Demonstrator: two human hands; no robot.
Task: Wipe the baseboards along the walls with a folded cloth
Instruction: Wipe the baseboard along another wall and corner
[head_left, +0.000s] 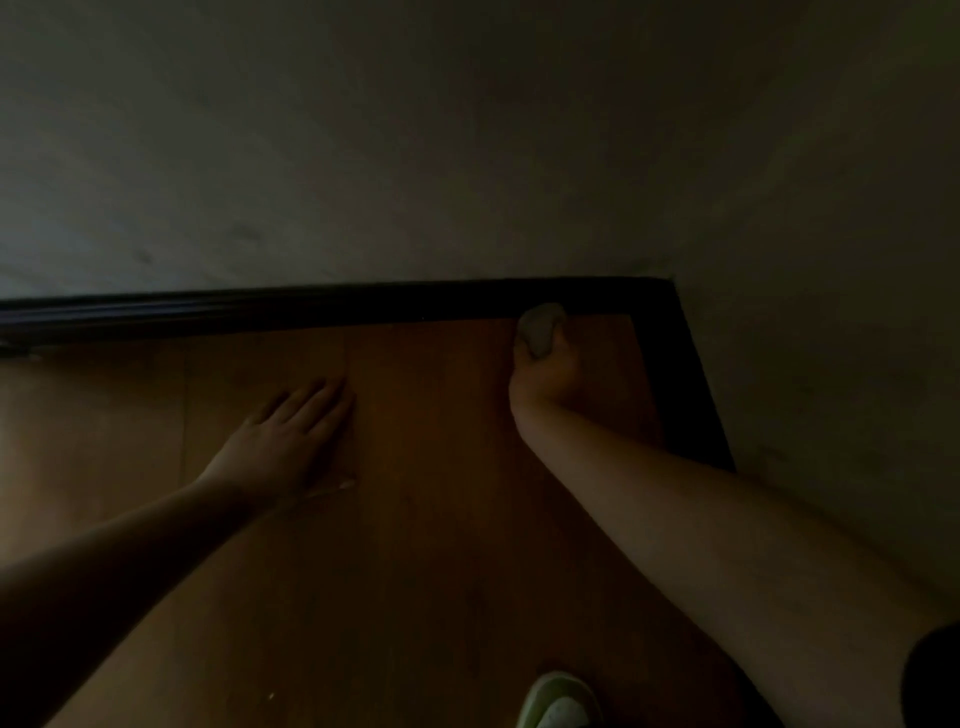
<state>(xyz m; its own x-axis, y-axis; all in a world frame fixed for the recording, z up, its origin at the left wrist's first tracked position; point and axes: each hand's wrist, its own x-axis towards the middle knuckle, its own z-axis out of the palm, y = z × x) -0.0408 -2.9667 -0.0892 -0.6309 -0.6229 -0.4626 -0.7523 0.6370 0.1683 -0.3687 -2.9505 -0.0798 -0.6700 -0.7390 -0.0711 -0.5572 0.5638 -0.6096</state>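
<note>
The scene is dim. A dark baseboard (291, 309) runs along the foot of the far wall and turns at a corner to follow the right wall (691, 395). My right hand (545, 379) is closed around a small pale folded cloth (541, 327), which presses against the far baseboard just left of the corner. My left hand (291, 441) lies flat on the wooden floor, palm down with fingers together and pointing toward the wall, holding nothing.
The brown wooden floor (415, 545) fills the lower part of the view. Plain pale walls (467, 156) meet at the corner on the right. A light-coloured shoe (558, 701) shows at the bottom edge.
</note>
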